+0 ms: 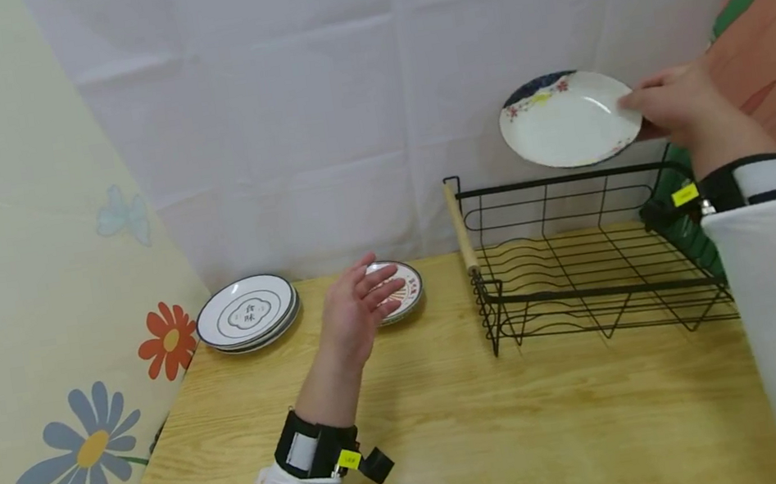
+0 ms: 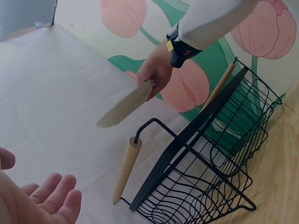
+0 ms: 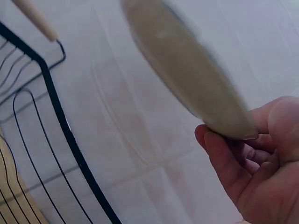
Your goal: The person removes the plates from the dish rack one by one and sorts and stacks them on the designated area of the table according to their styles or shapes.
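Observation:
Above the black wire dish rack (image 1: 589,292), my right hand (image 1: 685,105) pinches a white plate (image 1: 569,126) by its right edge. Blue, red and yellow decoration runs along the plate's far rim. The right wrist view shows the same plate (image 3: 187,70) tilted, with thumb and fingers at its edge. My left hand (image 1: 360,308) is raised over the table with fingers loosely extended and nothing held. Just behind it, partly hidden, lies a small plate (image 1: 405,289) with red print. Farther left, a stack of white plates (image 1: 249,315) with dark rims rests on the table.
The rack has wooden handles (image 2: 127,170) and stands at the right of the wooden table (image 1: 459,430). White cloth (image 1: 304,121) hangs behind. Flower-patterned coverings stand at the left (image 1: 29,284) and right.

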Demonstrator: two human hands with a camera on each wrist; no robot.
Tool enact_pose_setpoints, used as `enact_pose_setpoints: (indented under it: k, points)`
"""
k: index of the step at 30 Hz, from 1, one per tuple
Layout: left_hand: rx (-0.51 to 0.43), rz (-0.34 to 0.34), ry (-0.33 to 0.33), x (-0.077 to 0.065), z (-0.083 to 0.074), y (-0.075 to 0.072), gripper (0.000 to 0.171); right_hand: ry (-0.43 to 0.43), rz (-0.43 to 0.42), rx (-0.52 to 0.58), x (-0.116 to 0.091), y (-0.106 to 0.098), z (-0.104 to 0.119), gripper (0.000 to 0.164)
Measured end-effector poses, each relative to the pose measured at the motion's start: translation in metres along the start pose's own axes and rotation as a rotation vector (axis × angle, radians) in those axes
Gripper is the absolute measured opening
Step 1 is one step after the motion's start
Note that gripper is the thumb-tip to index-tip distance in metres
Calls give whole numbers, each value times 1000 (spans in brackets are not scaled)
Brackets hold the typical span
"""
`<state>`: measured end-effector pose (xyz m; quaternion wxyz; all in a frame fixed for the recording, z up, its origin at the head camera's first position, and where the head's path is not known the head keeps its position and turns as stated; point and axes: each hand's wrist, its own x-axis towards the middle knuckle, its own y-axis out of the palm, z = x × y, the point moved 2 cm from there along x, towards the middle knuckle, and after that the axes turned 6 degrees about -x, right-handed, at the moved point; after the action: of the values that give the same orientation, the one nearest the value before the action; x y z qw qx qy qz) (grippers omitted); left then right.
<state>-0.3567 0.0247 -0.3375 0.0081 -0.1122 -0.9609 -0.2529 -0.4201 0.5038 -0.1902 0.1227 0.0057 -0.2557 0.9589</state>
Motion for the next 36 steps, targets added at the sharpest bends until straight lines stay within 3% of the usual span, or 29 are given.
enact_pose_setpoints:
  k: [4, 11, 15, 24, 27, 32, 36]
  points:
    - [9, 0, -14, 1, -4, -4, 46, 11, 1, 214, -3, 14, 0, 27]
    - [59, -6, -25, 4, -10, -11, 47, 48, -16, 458, -12, 39, -6, 16]
    - [96, -8, -31, 6, -13, -14, 49, 31, 5, 536, -19, 54, -8, 10]
    - [99, -1, -43, 6, -19, -17, 50, -27, 78, 554, -44, 100, -4, 5]
    - [103, 2, -41, 5, -21, -17, 51, -19, 98, 603, -55, 119, 0, 17]
    - [114, 16, -32, 2, -24, -17, 51, -46, 160, 652, -75, 149, 11, 56]
    - [125, 28, -13, -1, -27, -16, 52, -50, 223, 711, -91, 172, 19, 57]
